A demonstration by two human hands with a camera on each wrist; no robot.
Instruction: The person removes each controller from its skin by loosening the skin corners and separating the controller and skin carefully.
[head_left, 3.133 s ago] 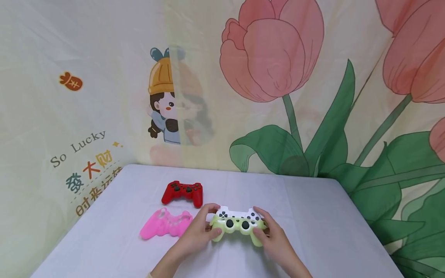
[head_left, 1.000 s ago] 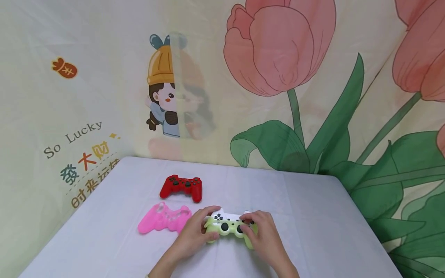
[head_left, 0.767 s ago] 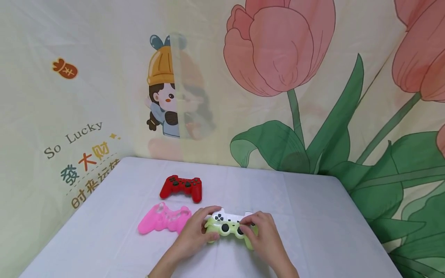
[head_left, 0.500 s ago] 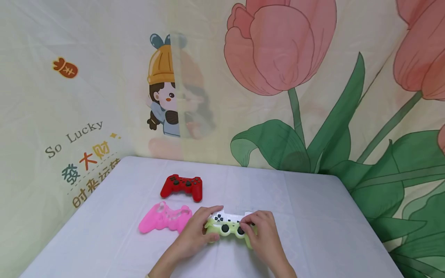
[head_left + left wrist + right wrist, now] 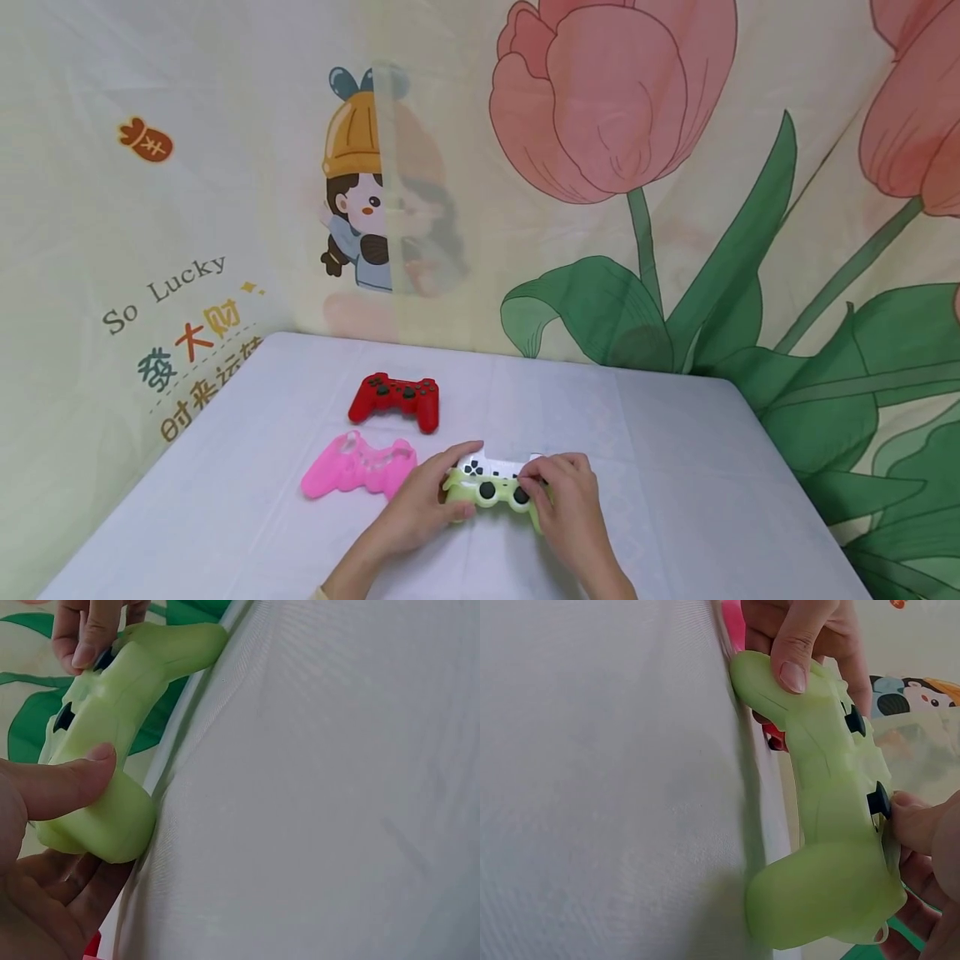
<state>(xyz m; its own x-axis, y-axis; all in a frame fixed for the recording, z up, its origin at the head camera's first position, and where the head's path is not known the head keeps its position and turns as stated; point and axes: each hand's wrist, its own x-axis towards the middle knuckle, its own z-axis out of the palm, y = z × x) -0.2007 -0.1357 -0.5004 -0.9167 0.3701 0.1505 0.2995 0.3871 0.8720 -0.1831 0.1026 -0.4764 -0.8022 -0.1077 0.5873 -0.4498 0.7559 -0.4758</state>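
Note:
A white game controller is partly dressed in a pale green, soft-looking cover, its upper face bare along the far edge. My left hand grips the left handle, thumb on the green front and fingers around behind. At the other end, my right hand bends over the face and pinches the cover's edge beside the right thumbstick. The left thumbstick pokes through its opening. In the right wrist view, green covers both handles, close over the white cloth. My right fingers hide the right-hand buttons.
On the white-clothed table, a pink controller cover lies left of my left hand. Behind it rests a red controller. A printed curtain with tulips hangs at the table's back edge.
My right hand has moved from gripping the right handle's outer side to the face by the right thumbstick. My left hand keeps its grip. Over the last second the hands have barely moved.

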